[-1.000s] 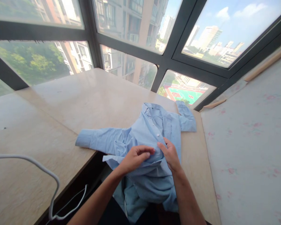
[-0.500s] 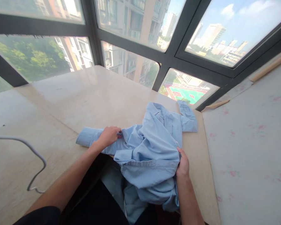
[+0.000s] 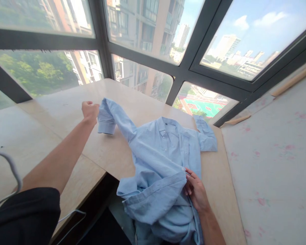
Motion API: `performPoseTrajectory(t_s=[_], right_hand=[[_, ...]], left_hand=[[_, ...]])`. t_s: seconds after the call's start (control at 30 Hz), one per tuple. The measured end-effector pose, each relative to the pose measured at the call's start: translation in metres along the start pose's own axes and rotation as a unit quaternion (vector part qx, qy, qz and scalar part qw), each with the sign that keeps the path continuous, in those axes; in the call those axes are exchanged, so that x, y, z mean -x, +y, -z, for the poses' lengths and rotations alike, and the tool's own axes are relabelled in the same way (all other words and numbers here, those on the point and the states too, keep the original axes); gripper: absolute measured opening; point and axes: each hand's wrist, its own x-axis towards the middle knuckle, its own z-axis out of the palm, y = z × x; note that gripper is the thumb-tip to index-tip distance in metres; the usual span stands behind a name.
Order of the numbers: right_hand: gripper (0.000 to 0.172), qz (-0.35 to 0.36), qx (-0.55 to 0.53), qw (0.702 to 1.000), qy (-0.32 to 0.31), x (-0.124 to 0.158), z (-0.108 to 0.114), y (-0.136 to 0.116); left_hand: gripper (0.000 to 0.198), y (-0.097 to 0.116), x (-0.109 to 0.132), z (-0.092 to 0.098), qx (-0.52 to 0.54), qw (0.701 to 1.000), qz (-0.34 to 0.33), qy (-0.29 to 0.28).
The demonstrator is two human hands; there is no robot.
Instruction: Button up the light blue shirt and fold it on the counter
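A light blue button-up shirt [image 3: 153, 153] lies partly on the ledge, its collar towards the window and its lower part bunched over the front edge. My left hand [image 3: 90, 111] is closed on the left-side sleeve and holds it raised, the cuff [image 3: 107, 127] hanging just over the surface. At the shirt's front edge, beside a button, my right hand [image 3: 195, 189] pinches the fabric between thumb and fingers. The other sleeve [image 3: 206, 136] rests folded near the wall at the right.
A beige ledge [image 3: 56, 115] runs under the dark-framed windows [image 3: 142, 64]. At the left, a white cable [image 3: 14, 168] loops close to my left arm. A flowered wall [image 3: 270, 170] bounds the right side. There is a dark gap below the ledge's front edge [image 3: 91, 190].
My left hand has moved up and to the left, lifting the sleeve and drawing the shirt's shoulder flatter. The right hand has shifted slightly down, still at the front edge.
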Motion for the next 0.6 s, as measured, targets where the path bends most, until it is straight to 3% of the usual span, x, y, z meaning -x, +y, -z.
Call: performPoseTrajectory(t_s=[0.07,0.13,0.23,0.3,0.37,0.47,0.6], right_hand=[[0.046,-0.006,0.067,0.994,-0.084,0.004,-0.008,-0.003],[0.041,0.003,0.128,0.982,-0.141,0.004,-0.015,-0.005],[0.042,0.033,0.175,0.972,-0.153,-0.002,-0.018,-0.010],[0.047,0.066,0.197,0.971,-0.120,-0.010,-0.015,-0.016],[0.051,0.111,0.233,0.963,-0.076,-0.020,-0.009,-0.025],[0.054,0.170,0.292,0.941,-0.018,-0.038,0.003,-0.041],[0.062,0.162,0.362,0.918,0.027,-0.066,0.018,-0.060]], left_hand=[[0.053,0.012,0.005,-0.012,-0.032,0.996,0.020,0.083],[0.050,0.023,0.017,-0.034,-0.043,0.993,-0.005,0.109],[0.042,0.038,0.041,-0.081,-0.059,0.995,-0.076,0.027],[0.050,0.045,0.056,-0.112,-0.132,0.977,-0.139,-0.094],[0.058,0.049,0.067,-0.136,-0.203,0.953,-0.145,-0.174],[0.060,0.050,0.071,-0.152,-0.276,0.929,-0.125,-0.212],[0.045,0.045,0.057,-0.147,-0.302,0.921,-0.102,-0.225]])
